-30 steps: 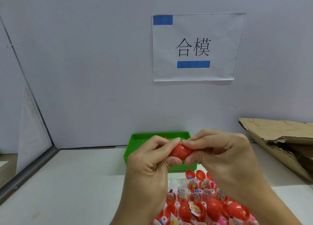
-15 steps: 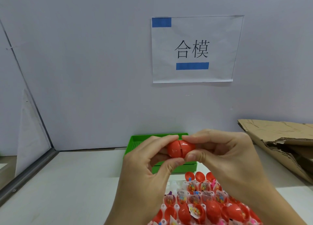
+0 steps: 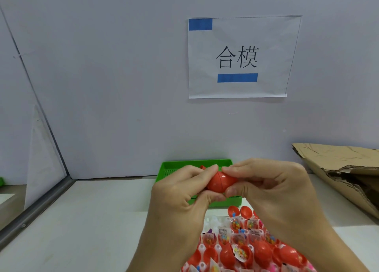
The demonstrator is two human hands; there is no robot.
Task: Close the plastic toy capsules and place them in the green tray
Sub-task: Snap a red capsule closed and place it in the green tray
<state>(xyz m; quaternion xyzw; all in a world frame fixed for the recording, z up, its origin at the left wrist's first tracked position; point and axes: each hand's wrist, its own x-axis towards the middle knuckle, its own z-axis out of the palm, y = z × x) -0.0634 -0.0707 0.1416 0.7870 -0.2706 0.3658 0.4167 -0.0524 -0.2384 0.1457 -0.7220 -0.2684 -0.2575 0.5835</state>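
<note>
A red plastic capsule is held in the air between both hands, its two halves joined with a seam showing. My left hand pinches its left half with thumb and fingers. My right hand pinches the right half. Right behind the hands lies the green tray, with a small red piece showing inside it. Below the hands sits a white holder full of several open red capsule halves with small packets in them.
A torn cardboard box lies at the right on the white table. A pale wall with a printed paper sign stands close behind the tray. A metal-edged partition runs along the left.
The capsule has tilted slightly and sunk a little between the fingers; both hands have stayed pressed together in front of the tray.
</note>
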